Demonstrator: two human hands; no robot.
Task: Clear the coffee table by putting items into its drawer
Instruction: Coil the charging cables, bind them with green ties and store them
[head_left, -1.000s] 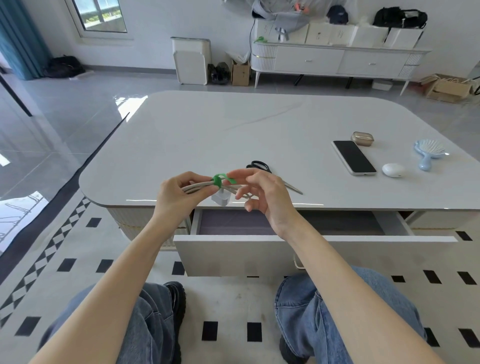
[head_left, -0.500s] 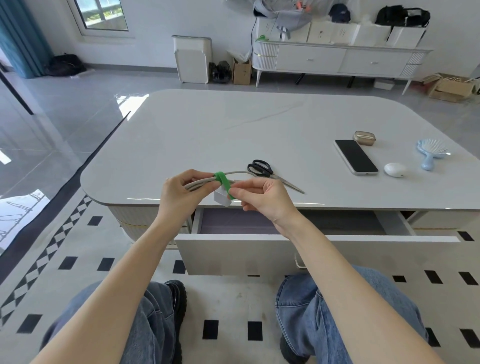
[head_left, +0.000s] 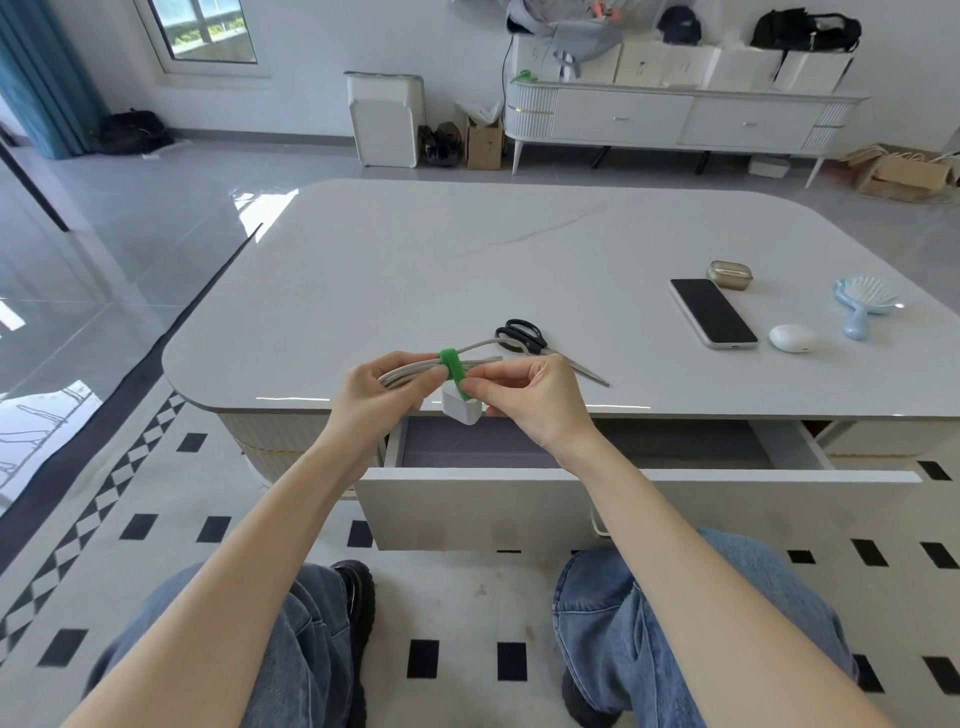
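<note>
Step in hand: bundling the charger before it goes away. My read is that the wrap is being closed and the put-away itself has not started.

Left hand (head_left: 382, 395) grips the coiled grey cable (head_left: 410, 371), fingers curled round the loops. Right hand (head_left: 535, 400) pinches the free end of the green strap (head_left: 453, 366) between thumb and forefinger. The strap is looped round the cable right between the two hands. The white charger brick (head_left: 460, 408) hangs off the cable just below the strap, by the right hand's fingertips. Can't tell if it touches them.

Position: the whole bundle is held in the air over the near edge of the bench (head_left: 415, 270), directly above the left part of the open drawer (head_left: 623, 506). The drawer is pulled out, with its purple liner (head_left: 467, 452) showing behind the hands.

Next move, as I judge it: press the strap end down so it holds, then lower the bundle straight into the drawer and release. The path is short with nothing in the way. Risks: if the strap is not fixed, the loops spring open on release, and the dangling brick may knock the drawer front.

Not yet cleared from the bench: scissors (head_left: 524, 335) just beyond the hands, then phone (head_left: 711, 312), white earbud case (head_left: 792, 338), tan case (head_left: 730, 274) and blue hairbrush (head_left: 862, 301) well off to the right. By that count, the task is in its early part.
</note>
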